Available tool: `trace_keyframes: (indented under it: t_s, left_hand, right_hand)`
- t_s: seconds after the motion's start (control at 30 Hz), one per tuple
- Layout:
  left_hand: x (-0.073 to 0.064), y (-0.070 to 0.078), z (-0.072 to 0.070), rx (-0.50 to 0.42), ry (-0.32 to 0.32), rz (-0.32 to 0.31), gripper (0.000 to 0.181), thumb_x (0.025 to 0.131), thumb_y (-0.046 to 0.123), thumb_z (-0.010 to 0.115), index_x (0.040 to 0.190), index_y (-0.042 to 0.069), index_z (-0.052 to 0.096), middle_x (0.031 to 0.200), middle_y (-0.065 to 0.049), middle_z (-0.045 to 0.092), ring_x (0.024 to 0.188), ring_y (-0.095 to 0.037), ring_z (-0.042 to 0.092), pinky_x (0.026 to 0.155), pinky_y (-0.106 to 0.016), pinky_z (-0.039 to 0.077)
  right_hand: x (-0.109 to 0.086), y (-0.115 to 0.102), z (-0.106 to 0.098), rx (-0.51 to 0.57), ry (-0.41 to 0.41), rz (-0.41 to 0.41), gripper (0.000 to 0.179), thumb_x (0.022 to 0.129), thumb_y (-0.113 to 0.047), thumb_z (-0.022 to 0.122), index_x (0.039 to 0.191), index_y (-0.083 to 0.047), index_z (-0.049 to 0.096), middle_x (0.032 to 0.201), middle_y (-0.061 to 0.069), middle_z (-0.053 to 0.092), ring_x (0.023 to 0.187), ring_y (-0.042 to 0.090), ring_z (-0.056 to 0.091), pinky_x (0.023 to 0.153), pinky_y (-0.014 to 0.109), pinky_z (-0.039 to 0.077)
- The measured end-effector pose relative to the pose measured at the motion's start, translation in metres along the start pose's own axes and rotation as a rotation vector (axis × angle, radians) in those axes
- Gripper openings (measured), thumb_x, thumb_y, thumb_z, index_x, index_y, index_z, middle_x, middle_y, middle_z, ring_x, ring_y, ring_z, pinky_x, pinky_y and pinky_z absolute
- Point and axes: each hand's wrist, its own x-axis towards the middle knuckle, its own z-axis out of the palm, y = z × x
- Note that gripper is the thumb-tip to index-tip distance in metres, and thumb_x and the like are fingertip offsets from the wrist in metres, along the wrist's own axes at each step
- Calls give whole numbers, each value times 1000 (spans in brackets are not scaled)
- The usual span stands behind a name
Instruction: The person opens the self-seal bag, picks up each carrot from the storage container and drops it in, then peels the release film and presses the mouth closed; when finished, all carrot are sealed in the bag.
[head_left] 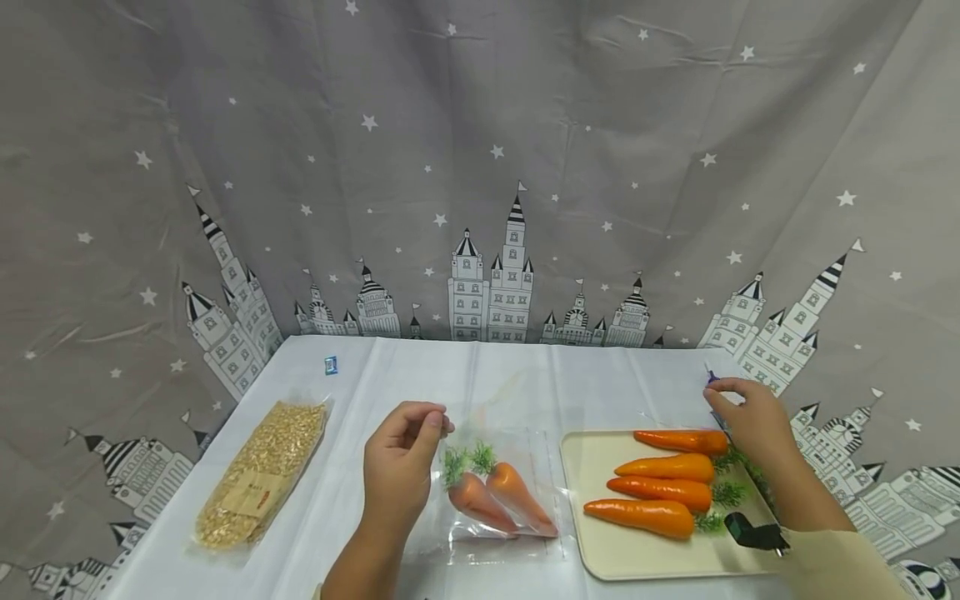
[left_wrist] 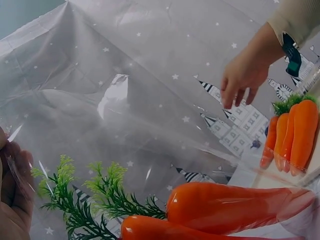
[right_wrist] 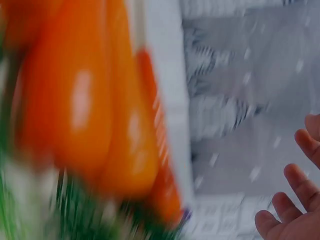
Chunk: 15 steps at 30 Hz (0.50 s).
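My left hand point(head_left: 397, 458) pinches the edge of a clear plastic bag point(head_left: 502, 550) at its left side. Inside the bag lie two orange carrots point(head_left: 517, 497) with green tops. On the right, a cream tray point(head_left: 600, 562) holds several carrots point(head_left: 645, 517) side by side, their leafy ends to the right. My right hand point(head_left: 757, 425) hovers past the tray's far right corner, its fingers point(right_wrist: 300, 182) spread with nothing between them. A small purple object point(head_left: 711, 377) lies near its fingertips in the head view; the wrist views show it apart from the hand.
A long clear pack of pale grains point(head_left: 262, 475) with a brown label lies at the left of the white-covered table point(head_left: 420, 367). Farther back sits a small blue packet point(head_left: 331, 365). A grey curtain point(head_left: 480, 125) with stars and castles hangs behind.
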Motion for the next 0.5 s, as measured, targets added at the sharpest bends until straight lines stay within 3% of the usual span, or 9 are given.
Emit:
trace_keyframes:
  t_s: [0.13,0.2,0.5]
  left_hand:
    - [0,1,-1,3,4,-5,6,101,4,67,100,2,73,88,-6,71,84,-14,69,78,-22,59]
    - [1,1,-1,4,4,-9,6,101,4,67,100,2,73,88,-7,71,84,-14,70,78,-22,59]
    - [0,0,-3,23,1,-43,6,101,5,68,100,4,73,88,-6,71,85,-15,70,79,-23,59]
  right_hand:
    - [-8,-36,14,85,-8,-120,43,108,-41,56,128,-4,67,153,28,47,141,53,43,110,67,43]
    - [-14,-52,22,145,-20,-165,40,107,-38,59,127,-5,68,152,24,49,145,48,42,113,60,41]
    - [-48,-108,57,452,-123,-326,32,105,-26,66,131,-9,64,147,12,57,137,33,59,102,34,55]
